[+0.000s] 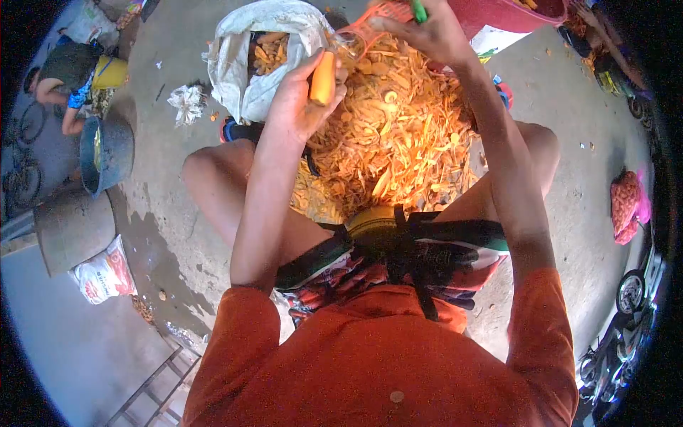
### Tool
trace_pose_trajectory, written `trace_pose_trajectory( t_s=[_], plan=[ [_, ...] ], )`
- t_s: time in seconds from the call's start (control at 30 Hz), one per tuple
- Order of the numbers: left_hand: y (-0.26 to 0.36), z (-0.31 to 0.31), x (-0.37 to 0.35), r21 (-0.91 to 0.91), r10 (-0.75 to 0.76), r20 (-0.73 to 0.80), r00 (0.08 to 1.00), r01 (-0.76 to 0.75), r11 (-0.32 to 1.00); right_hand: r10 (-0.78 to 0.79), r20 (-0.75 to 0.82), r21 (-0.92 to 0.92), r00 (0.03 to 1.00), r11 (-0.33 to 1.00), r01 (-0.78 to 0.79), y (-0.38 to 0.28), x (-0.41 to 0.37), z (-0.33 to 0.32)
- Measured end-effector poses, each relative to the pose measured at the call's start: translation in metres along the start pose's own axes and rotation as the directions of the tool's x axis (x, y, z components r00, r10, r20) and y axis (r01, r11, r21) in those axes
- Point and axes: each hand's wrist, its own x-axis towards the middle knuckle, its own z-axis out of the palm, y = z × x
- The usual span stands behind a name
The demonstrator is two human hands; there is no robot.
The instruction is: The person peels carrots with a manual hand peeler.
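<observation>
My left hand [302,96], at upper centre, is closed around a smooth orange carrot [323,80] held nearly upright. At the top my right hand [431,34] is closed on a tool with a green handle [418,10]; its working end does not show clearly. Beside those fingers is a red-orange slotted plastic piece [376,24], which reaches toward the carrot. Under both hands spreads a large heap of orange peelings [398,135] between my legs. Left of my left hand stands a white sack [226,71], its mouth rolled open around orange pieces [269,55].
A red tub [491,16] stands beyond my right hand. At left, another person [67,75] bends near a dark blue tub [114,153]. A printed white sack [107,274] lies lower left. A red mesh bag [626,206] and motorbikes [626,327] are at right.
</observation>
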Motion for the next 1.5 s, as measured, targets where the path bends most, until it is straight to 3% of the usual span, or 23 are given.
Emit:
trace_pose_trajectory(
  t_s=[0.07, 0.13, 0.17, 0.23, 0.27, 0.3, 0.33, 0.4, 0.47, 0.5, 0.63, 0.73, 0.8, 0.9, 0.93, 1.0, 1.03, 1.1, 1.2, 1.27, 1.33, 1.43, 1.5],
  plan=[
    [0.006, 0.004, -0.004, 0.057, 0.043, 0.080, 0.996, -0.048, 0.997, -0.038, 0.013, -0.249, 0.999, 0.968, 0.040, 0.022, -0.007, 0.001],
    [0.001, 0.015, -0.002, 0.060, 0.110, -0.046, 0.993, -0.107, 0.992, -0.112, 0.215, -0.389, 0.970, 0.902, 0.190, -0.001, -0.011, 0.026],
    [0.001, 0.015, -0.001, 0.072, 0.086, 0.039, 0.996, -0.089, 0.993, -0.085, 0.215, -0.494, 0.973, 0.850, 0.184, 0.009, -0.008, 0.024],
    [0.000, 0.005, 0.002, -0.031, 0.026, 0.246, 0.969, -0.019, 0.999, -0.149, 0.113, -0.459, 0.982, 0.869, 0.185, 0.019, -0.001, 0.010],
    [-0.004, -0.001, 0.001, -0.033, 0.019, 0.242, 0.970, -0.011, 0.999, -0.215, 0.010, -0.435, 0.977, 0.878, 0.198, 0.022, -0.001, 0.003],
    [-0.003, 0.003, 0.001, 0.005, 0.057, 0.077, 0.995, -0.058, 0.998, -0.099, -0.066, -0.452, 0.993, 0.890, 0.058, 0.020, -0.001, -0.004],
    [0.002, 0.017, -0.004, 0.053, 0.104, -0.088, 0.991, -0.100, 0.994, -0.105, -0.062, -0.455, 0.993, 0.888, 0.066, 0.016, -0.001, 0.001],
    [0.002, 0.037, -0.013, 0.053, 0.123, -0.125, 0.984, -0.118, 0.992, -0.193, 0.045, -0.323, 0.980, 0.926, 0.197, 0.009, -0.007, 0.018],
    [-0.001, 0.045, -0.011, -0.009, 0.131, -0.134, 0.982, -0.133, 0.991, -0.159, 0.198, -0.494, 0.967, 0.836, 0.238, 0.003, -0.006, 0.030],
    [0.001, 0.017, -0.004, -0.105, -0.015, 0.107, 0.994, 0.026, 0.994, -0.140, 0.164, -0.447, 0.977, 0.872, 0.200, 0.003, -0.005, 0.025],
    [0.003, 0.003, 0.004, -0.084, 0.075, 0.099, 0.992, -0.067, 0.994, -0.114, -0.085, -0.423, 0.990, 0.904, 0.068, 0.014, 0.000, -0.001],
    [0.003, 0.012, -0.003, 0.058, 0.090, 0.082, 0.993, -0.095, 0.994, -0.216, 0.102, -0.323, 0.971, 0.916, 0.238, 0.007, -0.008, 0.024],
    [0.001, 0.022, -0.004, 0.083, 0.110, -0.005, 0.994, -0.109, 0.991, -0.181, 0.189, -0.401, 0.965, 0.883, 0.244, 0.000, -0.008, 0.030],
    [0.006, 0.017, -0.006, 0.159, 0.111, 0.154, 0.982, -0.135, 0.978, -0.185, -0.006, -0.445, 0.983, 0.880, 0.163, 0.014, -0.002, 0.013],
    [0.003, 0.016, -0.006, 0.157, 0.110, 0.157, 0.981, -0.135, 0.978, -0.053, -0.136, -0.342, 0.989, 0.940, 0.004, 0.016, -0.006, 0.005],
    [0.000, 0.023, -0.008, -0.011, 0.135, -0.102, 0.986, -0.137, 0.991, -0.074, -0.091, -0.267, 0.993, 0.962, 0.048, 0.024, -0.008, 0.000],
    [0.004, 0.019, -0.009, -0.012, 0.094, 0.025, 0.995, -0.094, 0.995, -0.150, 0.006, -0.304, 0.989, 0.941, 0.145, 0.016, -0.007, 0.008],
    [0.003, 0.017, -0.005, -0.025, 0.077, 0.030, 0.997, -0.076, 0.997, -0.195, 0.209, -0.405, 0.958, 0.875, 0.266, -0.001, -0.012, 0.031],
    [-0.001, 0.010, -0.006, -0.148, -0.038, 0.151, 0.988, 0.060, 0.987, -0.141, 0.075, -0.350, 0.987, 0.923, 0.159, 0.011, -0.008, 0.019],
    [-0.001, 0.015, -0.005, -0.055, 0.059, -0.037, 0.998, -0.061, 0.997, -0.152, -0.044, -0.467, 0.987, 0.877, 0.114, 0.021, -0.002, -0.009],
    [0.000, 0.018, -0.007, -0.031, 0.070, -0.004, 0.998, -0.070, 0.997, -0.054, -0.068, -0.144, 0.996, 0.989, 0.044, 0.011, -0.009, 0.000],
    [-0.003, 0.025, -0.008, 0.061, 0.098, 0.008, 0.995, -0.098, 0.993, -0.148, 0.205, -0.396, 0.967, 0.891, 0.220, -0.007, -0.012, 0.028],
    [-0.005, 0.017, -0.001, 0.053, 0.117, 0.035, 0.993, -0.119, 0.992, -0.109, 0.141, -0.371, 0.984, 0.916, 0.154, 0.002, -0.008, 0.020]
  ],
)
